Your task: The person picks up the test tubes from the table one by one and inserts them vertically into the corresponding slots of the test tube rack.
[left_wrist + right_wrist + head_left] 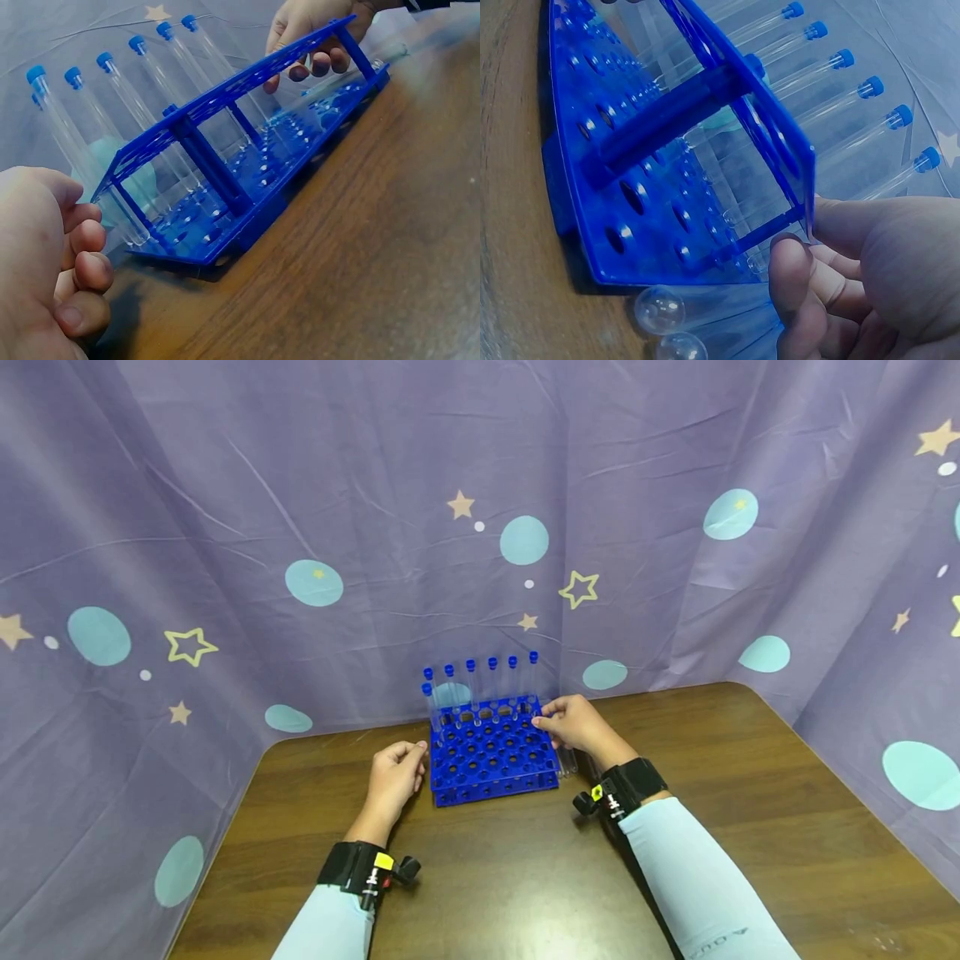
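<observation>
A blue test tube rack [491, 752] stands on the table near the curtain. Several clear test tubes with blue caps [471, 665] stand upright along its back row, and one more [427, 690] is in front of them at the left end. My right hand [577, 727] pinches the rack's right edge near the back corner, thumb above and fingers curled beneath the top plate [799, 161]. Beside the rack's left edge, my left hand [396, 770] has loosely curled fingers [94, 270], with nothing visible in them; whether it touches the rack is unclear.
Clear tubes [660, 309] lie on the table against the rack's right side, partly under my right hand. A patterned purple curtain [390, 527] hangs behind the wooden table [480, 868]. Something clear and faint [881, 937] lies at the front right.
</observation>
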`<state>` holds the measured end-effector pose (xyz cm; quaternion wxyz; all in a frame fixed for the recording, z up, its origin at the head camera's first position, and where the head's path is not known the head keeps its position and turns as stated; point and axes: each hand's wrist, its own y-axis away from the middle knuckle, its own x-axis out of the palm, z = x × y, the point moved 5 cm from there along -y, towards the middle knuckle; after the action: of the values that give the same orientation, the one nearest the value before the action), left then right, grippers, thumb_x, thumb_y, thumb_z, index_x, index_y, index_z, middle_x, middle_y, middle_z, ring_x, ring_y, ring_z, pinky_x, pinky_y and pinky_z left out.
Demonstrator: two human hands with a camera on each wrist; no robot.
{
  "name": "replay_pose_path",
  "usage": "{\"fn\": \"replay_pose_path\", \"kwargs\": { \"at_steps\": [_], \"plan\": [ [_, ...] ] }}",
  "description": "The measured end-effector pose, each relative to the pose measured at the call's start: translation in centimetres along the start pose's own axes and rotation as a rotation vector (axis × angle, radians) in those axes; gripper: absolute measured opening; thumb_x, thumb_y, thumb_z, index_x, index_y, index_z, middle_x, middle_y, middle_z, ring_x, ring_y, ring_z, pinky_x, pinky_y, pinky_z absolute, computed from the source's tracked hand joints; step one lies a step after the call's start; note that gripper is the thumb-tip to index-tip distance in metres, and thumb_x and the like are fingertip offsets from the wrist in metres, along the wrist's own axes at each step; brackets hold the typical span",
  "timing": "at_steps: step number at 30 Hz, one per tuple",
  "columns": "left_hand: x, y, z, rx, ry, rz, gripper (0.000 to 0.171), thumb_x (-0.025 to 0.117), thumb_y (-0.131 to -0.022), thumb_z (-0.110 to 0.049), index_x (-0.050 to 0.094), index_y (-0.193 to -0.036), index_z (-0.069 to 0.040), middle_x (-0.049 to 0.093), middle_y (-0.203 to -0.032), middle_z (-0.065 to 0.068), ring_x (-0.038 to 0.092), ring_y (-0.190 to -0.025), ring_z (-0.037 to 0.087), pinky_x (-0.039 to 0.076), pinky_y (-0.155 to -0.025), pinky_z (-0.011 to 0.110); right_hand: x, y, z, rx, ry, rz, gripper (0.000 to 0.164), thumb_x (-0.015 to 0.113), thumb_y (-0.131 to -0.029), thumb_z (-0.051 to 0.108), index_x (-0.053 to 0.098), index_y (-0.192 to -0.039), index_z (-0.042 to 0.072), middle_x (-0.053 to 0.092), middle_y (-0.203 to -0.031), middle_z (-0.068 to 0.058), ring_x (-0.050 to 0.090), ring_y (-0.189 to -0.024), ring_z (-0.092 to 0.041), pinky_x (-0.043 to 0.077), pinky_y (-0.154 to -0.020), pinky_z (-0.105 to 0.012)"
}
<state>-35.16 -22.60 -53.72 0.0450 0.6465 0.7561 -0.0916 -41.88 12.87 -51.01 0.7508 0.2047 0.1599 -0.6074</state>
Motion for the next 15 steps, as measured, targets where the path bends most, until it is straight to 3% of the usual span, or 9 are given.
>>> {"fn": "replay_pose_path", "kwargs": {
  "at_steps": [8, 15],
  "plan": [
    [0.66, 0.26, -0.02, 0.013, -0.115, 0.043, 0.039, 0.069, -0.115, -0.032, 0.075, -0.087, -0.004, 0.063, -0.069, 0.0, 0.05, -0.051, 0.011, 0.044, -0.051, 0.025, -0.1, 0.08, -0.01, -0.003, 0.002, 0.0, 0.039, 0.081, -0.108, 0.03, 0.076, -0.137, 0.004, 0.074, -0.07, -0.002, 0.07, -0.06, -0.019, 0.051, -0.055, -0.033],
    [0.71, 0.24, 0.17, 0.035, -0.132, 0.063, 0.041, 0.069, -0.115, -0.031, 0.074, -0.084, -0.005, 0.062, -0.067, -0.003, 0.047, -0.053, 0.011, 0.041, -0.052, 0.024, 0.1, -0.02, -0.12, -0.006, -0.004, 0.001, 0.04, 0.081, -0.108, 0.031, 0.076, -0.136, 0.004, 0.075, -0.071, -0.002, 0.07, -0.06, -0.017, 0.049, -0.054, -0.032]
  ]
}}
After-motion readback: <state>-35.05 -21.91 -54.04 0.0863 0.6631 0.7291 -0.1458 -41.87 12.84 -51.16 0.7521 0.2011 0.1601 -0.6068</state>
